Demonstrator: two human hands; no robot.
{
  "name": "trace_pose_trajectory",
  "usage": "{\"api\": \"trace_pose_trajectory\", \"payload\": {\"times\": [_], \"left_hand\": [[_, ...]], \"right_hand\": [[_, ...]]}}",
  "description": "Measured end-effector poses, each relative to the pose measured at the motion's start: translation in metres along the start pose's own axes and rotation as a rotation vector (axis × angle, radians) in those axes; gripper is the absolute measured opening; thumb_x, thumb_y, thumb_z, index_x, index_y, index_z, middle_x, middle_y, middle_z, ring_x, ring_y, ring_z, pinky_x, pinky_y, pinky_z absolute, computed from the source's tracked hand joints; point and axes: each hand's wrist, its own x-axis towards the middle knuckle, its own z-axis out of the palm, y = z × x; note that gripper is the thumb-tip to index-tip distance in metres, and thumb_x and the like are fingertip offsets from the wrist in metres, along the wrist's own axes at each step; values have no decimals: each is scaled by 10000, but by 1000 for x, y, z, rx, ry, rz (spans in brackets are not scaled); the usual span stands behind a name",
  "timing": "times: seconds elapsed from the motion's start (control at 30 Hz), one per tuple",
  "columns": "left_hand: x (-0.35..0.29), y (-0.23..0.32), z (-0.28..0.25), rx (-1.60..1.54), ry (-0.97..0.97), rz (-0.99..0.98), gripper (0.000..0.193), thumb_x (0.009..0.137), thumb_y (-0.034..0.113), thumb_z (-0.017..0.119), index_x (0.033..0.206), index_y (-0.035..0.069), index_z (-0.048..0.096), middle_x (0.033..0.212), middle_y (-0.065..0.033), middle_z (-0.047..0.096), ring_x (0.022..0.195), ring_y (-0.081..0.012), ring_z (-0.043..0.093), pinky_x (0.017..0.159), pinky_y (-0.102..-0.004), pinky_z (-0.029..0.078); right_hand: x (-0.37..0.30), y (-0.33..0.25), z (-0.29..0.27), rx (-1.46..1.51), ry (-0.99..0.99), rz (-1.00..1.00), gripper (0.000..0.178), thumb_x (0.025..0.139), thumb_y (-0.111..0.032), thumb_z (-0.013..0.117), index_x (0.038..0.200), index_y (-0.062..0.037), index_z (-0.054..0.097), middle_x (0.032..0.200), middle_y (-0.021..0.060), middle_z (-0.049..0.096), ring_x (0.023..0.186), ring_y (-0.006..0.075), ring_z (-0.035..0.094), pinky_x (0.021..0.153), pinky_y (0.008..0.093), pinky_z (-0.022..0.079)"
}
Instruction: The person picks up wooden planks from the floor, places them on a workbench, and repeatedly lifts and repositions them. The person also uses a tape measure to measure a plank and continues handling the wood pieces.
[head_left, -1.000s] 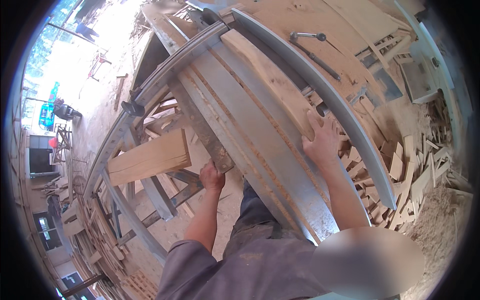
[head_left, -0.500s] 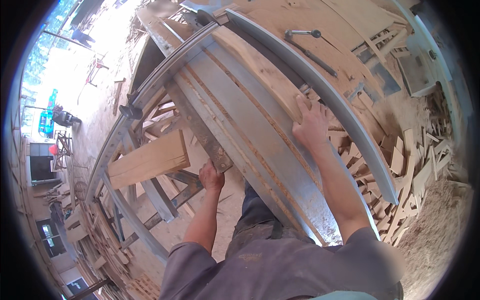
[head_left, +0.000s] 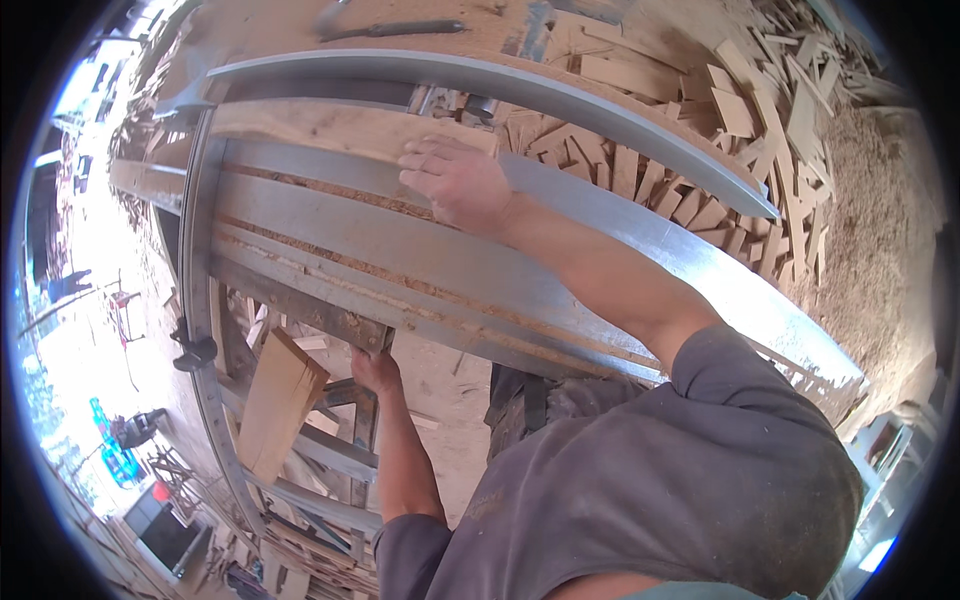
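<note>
A pale wooden board (head_left: 320, 127) lies lengthwise on a grey metal machine table (head_left: 360, 215) with sawdust-filled slots. My right hand (head_left: 460, 182) rests on the board near its right end, fingers stretched out flat over its near edge. Below, my left hand (head_left: 377, 370) is closed around the end of a worn brown bar (head_left: 300, 302) along the table's near side. Part of its grip is hidden under the bar. A second wooden board (head_left: 280, 405) lies on the metal frame left of that hand.
A long curved-looking metal rail (head_left: 480, 72) runs beyond the board. Wood offcuts (head_left: 640, 180) are heaped behind it, with a sawdust pile (head_left: 870, 240) at the right. A sliding rail with a dark knob (head_left: 195, 352) crosses at the left. A hand tool (head_left: 400, 28) lies at the far side.
The view has swung to the right, so the table now lies more crosswise. My right hand stays at the board's end, its fingers straighter. My left hand keeps hold of the bar.
</note>
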Motion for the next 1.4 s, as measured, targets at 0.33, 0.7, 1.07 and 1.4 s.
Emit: {"api": "trace_pose_trajectory", "payload": {"times": [0.33, 0.7, 1.07, 1.4], "left_hand": [[28, -1, -9, -285, -127, 24, 607, 956, 513, 565, 1160, -32, 737, 1093, -281, 732, 1050, -495, 652, 912, -518, 484], [27, -12, -1, 166, -36, 81, 386, 798, 217, 812, 1142, 111, 672, 953, -224, 738, 931, -475, 701, 774, -591, 542], [17, 26, -23, 143, -83, -152, 311, 867, 241, 735, 1122, 113, 612, 906, -230, 741, 900, -472, 716, 774, -582, 551], [28, 26, -27, 150, -84, -161, 297, 883, 235, 708, 1140, 124, 609, 910, -215, 748, 905, -449, 727, 773, -575, 555]], "right_hand": [[-4, 10, 7, 32, 52, 5, 194, 719, -53, 728, 907, -89, 701, 1231, 63, 709, 1220, 263, 652, 1083, 381, 520], [17, -10, -13, 88, -15, 132, 427, 723, 84, 627, 1114, -68, 705, 1270, 123, 708, 1286, 340, 623, 1107, 446, 513], [20, -12, 8, -12, 80, 55, 246, 776, 103, 662, 955, -44, 744, 1154, 110, 766, 1185, 320, 693, 1029, 429, 560], [25, -13, 21, -27, 79, 54, 232, 785, 90, 663, 949, -49, 752, 1147, 118, 775, 1183, 316, 698, 1032, 425, 557]]}}
